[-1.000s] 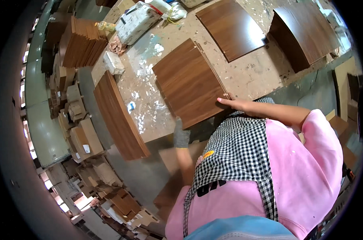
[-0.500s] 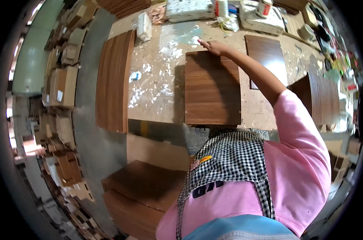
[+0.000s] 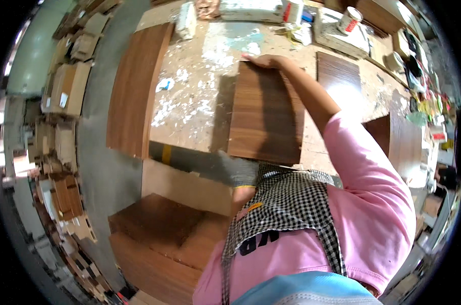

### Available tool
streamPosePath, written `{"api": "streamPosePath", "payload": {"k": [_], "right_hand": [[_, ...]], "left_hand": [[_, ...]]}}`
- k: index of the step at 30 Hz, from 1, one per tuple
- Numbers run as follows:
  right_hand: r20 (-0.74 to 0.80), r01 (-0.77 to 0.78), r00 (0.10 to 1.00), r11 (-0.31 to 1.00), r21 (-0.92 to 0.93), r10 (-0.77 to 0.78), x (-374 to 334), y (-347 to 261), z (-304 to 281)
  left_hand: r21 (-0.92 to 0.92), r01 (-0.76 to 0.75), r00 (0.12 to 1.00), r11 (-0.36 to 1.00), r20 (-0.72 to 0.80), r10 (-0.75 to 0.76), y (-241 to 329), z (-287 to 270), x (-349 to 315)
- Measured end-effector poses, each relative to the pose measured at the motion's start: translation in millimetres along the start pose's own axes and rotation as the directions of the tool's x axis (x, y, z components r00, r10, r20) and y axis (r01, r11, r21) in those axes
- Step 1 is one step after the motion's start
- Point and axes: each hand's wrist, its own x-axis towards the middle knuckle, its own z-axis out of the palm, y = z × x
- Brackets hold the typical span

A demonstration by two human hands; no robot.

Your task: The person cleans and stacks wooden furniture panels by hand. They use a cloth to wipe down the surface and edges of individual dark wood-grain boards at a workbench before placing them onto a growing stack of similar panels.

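Observation:
A brown wood-grain board lies lengthwise in front of me at the bench's near edge, slightly askew. My bare right hand grips its far edge, with the thumb side toward the far left corner and the other fingers partly hidden. At the near left corner is my left hand in a grey glove, closed on the board's near edge; its fingertips are partly out of sight under the board. Shadow from my right arm falls across the board's face.
The workbench is spotted with white paint. A long board stack stands left, a dark panel lies right, and more boards stand farther right. White-smeared blocks and a can line the back. Brown boards are stacked below left.
My left hand has come out from beside the apron to the board's near left corner. The board has turned and tilted a little, my right hand staying at its far edge. The view has shifted.

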Motion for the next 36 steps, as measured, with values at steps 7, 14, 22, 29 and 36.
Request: {"api": "streamPosePath", "payload": {"k": [7,14,22,29,36], "right_hand": [[-0.044,0.177,0.982,0.978,-0.109,-0.183,-7.7,-14.4,3.7],[-0.865,0.503,0.383,0.859,-0.101,-0.326,-70.9,52.8,28.1],[-0.497,0.311,0.830,0.531,0.788,0.252,-225.5,143.8,209.3],[-0.194,0.188,0.958,0.050,0.981,0.209,-239.4,119.6,247.8],[-0.079,0.049,0.990,0.237,0.970,0.120,-251.6,103.4,232.8]], "left_hand": [[-0.079,0.127,0.966,0.989,0.238,-0.106,19.4,10.1,-17.4],[-0.966,0.210,0.971,-0.153,0.224,-0.078,62.9,46.8,-44.4],[0.833,-0.158,0.984,0.531,0.175,0.019,100.6,-42.8,49.3],[0.985,-0.130,0.964,0.116,0.152,-0.218,99.2,15.4,39.6],[0.965,-0.253,0.939,0.075,0.264,-0.221,92.1,-29.7,53.4]]}}
